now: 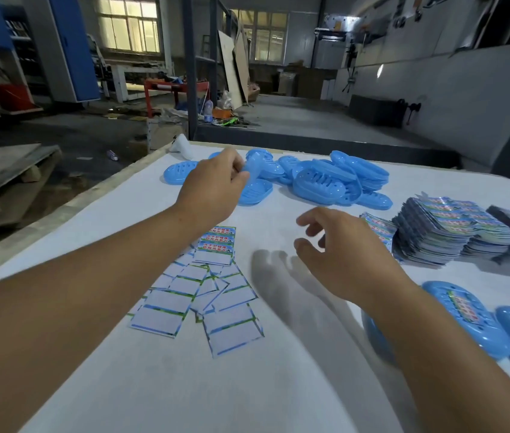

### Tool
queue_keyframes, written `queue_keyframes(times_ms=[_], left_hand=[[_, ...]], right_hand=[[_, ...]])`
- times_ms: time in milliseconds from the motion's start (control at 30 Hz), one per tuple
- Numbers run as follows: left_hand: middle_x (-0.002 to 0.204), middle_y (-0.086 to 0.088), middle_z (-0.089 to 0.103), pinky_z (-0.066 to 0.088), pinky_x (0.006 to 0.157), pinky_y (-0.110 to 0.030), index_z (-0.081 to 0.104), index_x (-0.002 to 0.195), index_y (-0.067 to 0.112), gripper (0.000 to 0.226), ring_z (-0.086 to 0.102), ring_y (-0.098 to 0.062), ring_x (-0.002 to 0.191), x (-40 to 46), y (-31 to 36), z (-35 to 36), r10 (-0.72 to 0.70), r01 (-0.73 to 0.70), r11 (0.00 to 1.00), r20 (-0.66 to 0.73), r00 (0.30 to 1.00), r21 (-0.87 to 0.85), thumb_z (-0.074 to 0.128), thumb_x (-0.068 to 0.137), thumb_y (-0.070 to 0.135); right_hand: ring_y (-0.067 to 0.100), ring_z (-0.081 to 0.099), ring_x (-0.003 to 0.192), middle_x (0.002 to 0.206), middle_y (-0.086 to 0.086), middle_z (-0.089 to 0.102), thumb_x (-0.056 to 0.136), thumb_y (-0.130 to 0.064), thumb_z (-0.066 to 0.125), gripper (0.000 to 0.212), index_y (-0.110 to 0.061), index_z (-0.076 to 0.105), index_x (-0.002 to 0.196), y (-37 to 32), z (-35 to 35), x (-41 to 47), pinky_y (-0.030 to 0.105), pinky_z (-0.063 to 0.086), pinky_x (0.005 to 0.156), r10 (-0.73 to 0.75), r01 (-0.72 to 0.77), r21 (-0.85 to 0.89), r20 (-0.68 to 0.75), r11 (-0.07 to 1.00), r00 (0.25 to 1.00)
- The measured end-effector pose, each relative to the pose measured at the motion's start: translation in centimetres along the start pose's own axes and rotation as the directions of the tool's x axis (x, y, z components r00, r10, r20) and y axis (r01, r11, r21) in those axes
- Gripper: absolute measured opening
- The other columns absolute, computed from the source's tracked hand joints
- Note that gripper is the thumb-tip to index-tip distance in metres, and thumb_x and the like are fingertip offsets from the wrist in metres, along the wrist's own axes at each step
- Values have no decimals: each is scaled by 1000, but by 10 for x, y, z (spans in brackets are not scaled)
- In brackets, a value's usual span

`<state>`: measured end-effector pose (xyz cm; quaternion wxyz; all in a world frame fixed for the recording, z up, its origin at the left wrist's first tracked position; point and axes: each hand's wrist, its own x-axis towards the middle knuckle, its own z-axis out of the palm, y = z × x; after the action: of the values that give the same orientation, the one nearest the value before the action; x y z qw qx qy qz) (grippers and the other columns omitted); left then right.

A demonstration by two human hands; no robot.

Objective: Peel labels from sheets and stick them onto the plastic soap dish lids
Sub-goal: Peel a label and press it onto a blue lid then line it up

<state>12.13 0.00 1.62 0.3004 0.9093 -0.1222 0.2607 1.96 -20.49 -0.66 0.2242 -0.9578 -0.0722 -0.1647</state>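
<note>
Left hand (216,182) outstretched, fingers gripping blue lid (255,165) (blurred), right hand (341,251) hovering, fingers spread.

Glossy blue plastic lids (316,182) — matt white cloth table (185,385) — shiny paper sheets (435,232).

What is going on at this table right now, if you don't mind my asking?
A person is labelling blue soap dish lids. The left hand grips a lid from the far pile, while the right hand hovers open. Spent backing sheets lie in front; finished lids sit at right.
</note>
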Motion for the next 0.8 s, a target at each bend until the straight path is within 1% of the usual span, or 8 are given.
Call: queue_keyframes(times_ms=[100, 267, 367, 467, 567, 667, 700, 800], left_hand=[[80, 6, 68, 42, 50, -17, 55, 91, 27, 11, 60, -2, 61, -21, 20, -7, -234, 225, 894, 24, 972, -387, 56, 100, 32], [85, 2, 77, 52, 61, -25, 66, 96, 20, 13, 72, -2, 65, -56, 42, -13, -408, 528, 474, 355, 841, -705, 56, 101, 27], [72, 2, 74, 49, 53, -22, 66, 96, 17, 15, 69, -5, 59, -70, 43, -13, -410, 620, 284, 491, 768, -732, 54, 102, 22], [67, -4, 69, 49, 49, -20, 66, 93, 11, 16, 65, -9, 54, -77, 40, -13, -418, 660, 181, 550, 722, -729, 55, 102, 18], [65, -2, 72, 54, 56, -25, 69, 94, 9, 18, 67, -11, 57, -76, 32, -15, -423, 656, 310, 519, 743, -688, 58, 100, 22], [74, 3, 74, 56, 70, -33, 72, 87, 17, 25, 70, -16, 72, -74, 15, -17, -359, 418, 852, 231, 904, -314, 57, 98, 35], [79, 2, 73, 55, 72, -32, 70, 85, 19, 25, 68, -18, 77, -74, 9, -18, -299, 313, 941, 115, 947, -130, 56, 97, 36], [96, 1, 70, 52, 79, -34, 68, 95, 24, 19, 62, -20, 89, -70, -5, -24, -285, 278, 951, 32, 958, 139, 56, 96, 38]], right_hand=[[19, 48, 126, 141, -7, 46, 94, -39, 64, 54, -35, 43, 144, 0, -1, 1, 33, 40, 96, -13, 14, 7, -74, 1000, 997], [21, 29, 144, 159, -9, 29, 90, -53, 67, 72, -44, 30, 151, 2, -6, 1, 40, 31, 113, -62, 66, 42, -88, 997, 994], [17, 37, 139, 154, -12, 38, 91, -57, 64, 65, -47, 36, 148, 4, -5, 0, 32, 34, 105, -95, 96, 82, -26, 992, 995], [11, 49, 113, 137, -15, 50, 90, -59, 64, 58, -49, 41, 142, 4, -1, -1, 29, 37, 89, -108, 105, 84, 33, 991, 994], [12, 52, 106, 128, -15, 54, 88, -62, 63, 56, -48, 41, 138, 5, -1, -1, 31, 40, 84, -90, 85, 61, 81, 995, 993], [14, 53, 106, 124, -12, 58, 88, -63, 63, 55, -47, 42, 137, 8, -3, -1, 33, 41, 83, -53, 53, 8, 135, 999, 989], [15, 52, 104, 123, -11, 59, 89, -62, 63, 55, -47, 42, 138, 10, -3, -2, 34, 40, 83, -43, 47, -20, 162, 999, 986], [17, 54, 105, 122, -8, 61, 89, -62, 63, 56, -47, 42, 138, 12, -3, -4, 34, 43, 85, -5, 29, -89, 251, 996, 968]])
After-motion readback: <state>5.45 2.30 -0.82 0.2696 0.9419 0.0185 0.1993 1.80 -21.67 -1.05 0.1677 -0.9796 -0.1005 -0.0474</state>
